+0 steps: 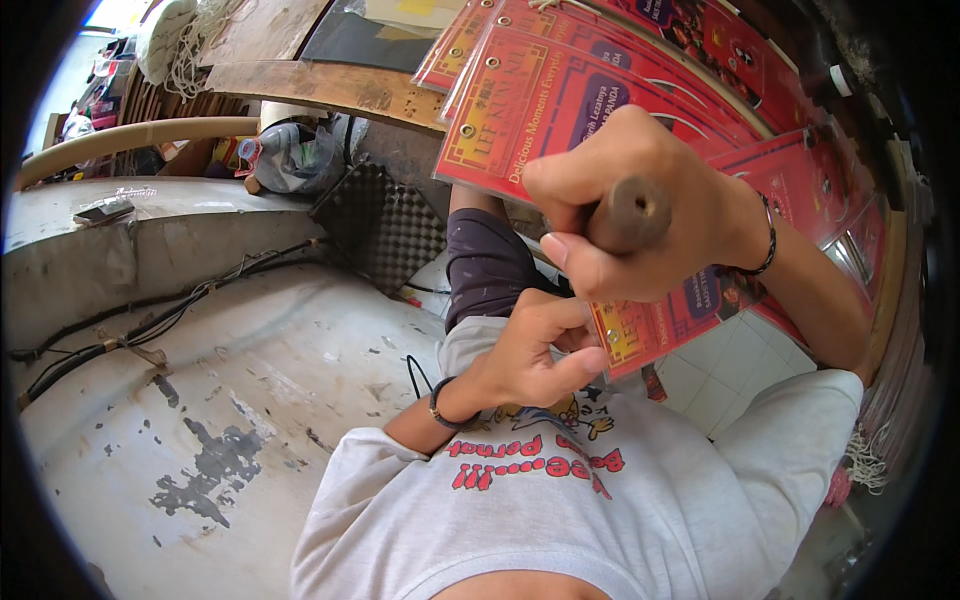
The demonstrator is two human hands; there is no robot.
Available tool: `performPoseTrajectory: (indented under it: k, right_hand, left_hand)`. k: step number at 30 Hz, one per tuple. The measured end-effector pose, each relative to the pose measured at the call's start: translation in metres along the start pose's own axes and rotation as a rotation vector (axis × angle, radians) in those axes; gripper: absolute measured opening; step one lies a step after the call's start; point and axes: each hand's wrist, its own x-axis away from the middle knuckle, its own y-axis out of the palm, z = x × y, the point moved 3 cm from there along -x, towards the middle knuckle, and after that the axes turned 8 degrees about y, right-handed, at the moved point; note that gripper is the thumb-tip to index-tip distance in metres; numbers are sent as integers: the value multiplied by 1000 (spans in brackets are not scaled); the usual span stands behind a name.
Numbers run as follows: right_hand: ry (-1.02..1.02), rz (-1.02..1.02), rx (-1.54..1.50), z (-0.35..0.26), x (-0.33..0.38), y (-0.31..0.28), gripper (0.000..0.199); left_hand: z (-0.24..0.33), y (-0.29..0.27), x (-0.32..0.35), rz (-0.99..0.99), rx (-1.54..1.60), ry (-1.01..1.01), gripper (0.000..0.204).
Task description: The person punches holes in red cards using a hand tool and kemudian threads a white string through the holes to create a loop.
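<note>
My right hand [660,215] is closed round a round wooden handle [628,218], seen end-on with a small hole in its butt. Whatever the handle carries is hidden beneath the fist. Lower and to the left, my left hand [545,350] pinches the corner of a glossy red card [650,335] with a yellow-gold end. A small metal eyelet shows in that card near my thumb. Beyond both hands lies a pile of similar red cards [560,85], overlapping, with eyelets along their yellow ends.
A wooden bench edge [330,88] runs along the back. Cables [150,322] cross a worn, pale surface at left, near a dark dimpled pad [385,225] and a grey plastic bag [300,155]. White string [195,60] hangs at far left; more cord [866,460] hangs at right.
</note>
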Motion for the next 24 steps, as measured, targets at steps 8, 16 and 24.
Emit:
performPoseTrajectory:
  k: [8,16,24]
  right_hand:
    - [23,132,-69,-8,-6,-23,16]
    - [375,110,-14,-33,-11,-27,25]
    - [388,45,-133,-10,-10,0,23]
  left_hand:
    - [18,-2,-17,16,-170,-49,25]
    - [40,-38,-6,24,-175,62,24]
    - [38,-42,2,-8,-222,55,22]
